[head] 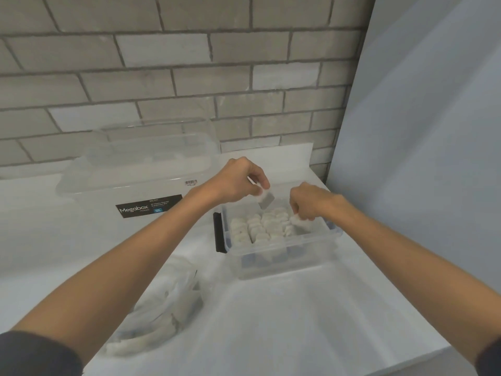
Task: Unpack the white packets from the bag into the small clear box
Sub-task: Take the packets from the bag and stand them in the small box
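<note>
The small clear box [282, 263] stands on the white counter, with a black clip on its left side. Several white packets [260, 226] stand packed in rows inside it. My left hand [238, 180] hovers over the box's far left corner, pinching one white packet [266, 198] that hangs above the rows. My right hand [311, 202] reaches down into the right side of the box, fingers closed on another white packet [296, 220] among the rows. The clear plastic bag [160, 313] lies crumpled on the counter at the lower left, with white packets showing through it.
A large clear Megabox tub [127, 180] with its lid stands behind and left of the small box, against the brick wall [173, 77]. A pale grey panel [420, 158] closes the right side. The counter's front edge [352, 365] runs along the lower right.
</note>
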